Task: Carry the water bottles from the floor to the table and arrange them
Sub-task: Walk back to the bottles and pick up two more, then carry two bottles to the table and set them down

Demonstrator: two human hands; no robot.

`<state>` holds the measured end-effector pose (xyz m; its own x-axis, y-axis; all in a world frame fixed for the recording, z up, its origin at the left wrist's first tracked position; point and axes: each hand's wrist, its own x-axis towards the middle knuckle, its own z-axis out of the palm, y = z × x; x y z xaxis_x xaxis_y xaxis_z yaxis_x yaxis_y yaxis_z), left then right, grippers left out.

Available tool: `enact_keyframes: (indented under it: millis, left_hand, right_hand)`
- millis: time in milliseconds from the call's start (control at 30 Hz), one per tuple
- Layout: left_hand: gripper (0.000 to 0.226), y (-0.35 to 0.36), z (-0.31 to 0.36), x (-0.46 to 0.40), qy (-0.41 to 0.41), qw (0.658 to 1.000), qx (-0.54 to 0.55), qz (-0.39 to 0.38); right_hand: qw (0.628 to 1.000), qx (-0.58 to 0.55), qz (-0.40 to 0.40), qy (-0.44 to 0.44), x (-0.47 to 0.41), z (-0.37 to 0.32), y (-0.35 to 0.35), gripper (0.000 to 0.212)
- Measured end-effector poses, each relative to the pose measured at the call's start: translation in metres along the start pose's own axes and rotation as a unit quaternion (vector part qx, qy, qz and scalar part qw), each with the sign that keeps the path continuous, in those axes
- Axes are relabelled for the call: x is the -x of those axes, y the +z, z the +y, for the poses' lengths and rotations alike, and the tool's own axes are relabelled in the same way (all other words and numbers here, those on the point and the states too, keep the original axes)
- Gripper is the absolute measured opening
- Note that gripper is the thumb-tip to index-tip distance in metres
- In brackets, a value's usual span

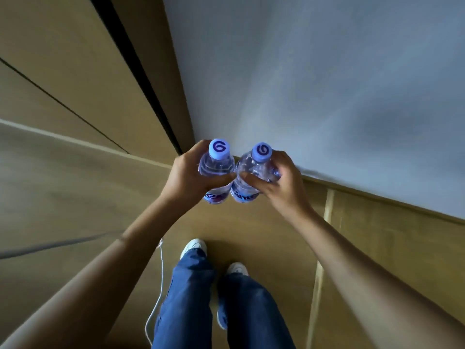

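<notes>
I hold two clear water bottles with light blue caps upright in front of me, side by side and touching. My left hand (pixel 187 176) wraps the left bottle (pixel 218 162) around its shoulder. My right hand (pixel 275 178) grips the right bottle (pixel 255 167) the same way. Both bottles hang in the air above the wooden floor, near the foot of a grey wall. The lower halves of the bottles are partly hidden by my fingers. No table shows in this view.
A grey wall (pixel 327 84) fills the upper right, meeting wooden panelling (pixel 75 71) on the left at a dark vertical gap. My legs in blue jeans and white shoes (pixel 193 248) stand on the wooden floor (pixel 276 248). A white cable (pixel 161 278) hangs by my left leg.
</notes>
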<state>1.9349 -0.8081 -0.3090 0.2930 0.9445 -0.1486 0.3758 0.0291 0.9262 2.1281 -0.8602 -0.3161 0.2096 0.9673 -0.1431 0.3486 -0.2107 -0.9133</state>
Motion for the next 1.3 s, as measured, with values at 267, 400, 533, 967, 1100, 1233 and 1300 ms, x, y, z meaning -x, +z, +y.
enact_keyframes:
  millis: [267, 400, 533, 967, 1100, 1233, 1300]
  left_hand:
    - [0.04, -0.12, 0.109, 0.078, -0.036, 0.992, 0.019, 0.121]
    - [0.036, -0.181, 0.134, 0.125, -0.06, 0.98, 0.024, 0.186]
    - [0.037, -0.242, 0.143, 0.175, -0.073, 0.963, 0.028, 0.257]
    - [0.039, -0.42, 0.104, 0.291, -0.125, 0.879, 0.02, 0.46]
    - [0.042, -0.471, 0.085, 0.305, -0.142, 0.851, 0.012, 0.506]
    - [0.046, -0.522, 0.057, 0.305, -0.15, 0.823, 0.021, 0.548]
    - [0.047, -0.553, 0.04, 0.298, -0.154, 0.808, 0.017, 0.568]
  right_hand:
    - [0.992, -0.018, -0.108, -0.069, 0.025, -0.168, 0.02, 0.039]
    - [0.981, -0.03, -0.17, -0.093, 0.04, -0.231, 0.058, 0.043]
    - [0.961, -0.039, -0.25, -0.113, 0.058, -0.288, 0.11, 0.03]
    - [0.895, 0.001, -0.398, -0.201, 0.092, -0.419, 0.321, 0.037]
    - [0.877, 0.004, -0.433, -0.208, 0.089, -0.449, 0.383, 0.041]
    - [0.856, 0.009, -0.475, -0.205, 0.073, -0.473, 0.451, 0.039]
    - [0.843, 0.007, -0.497, -0.206, 0.06, -0.487, 0.489, 0.036]
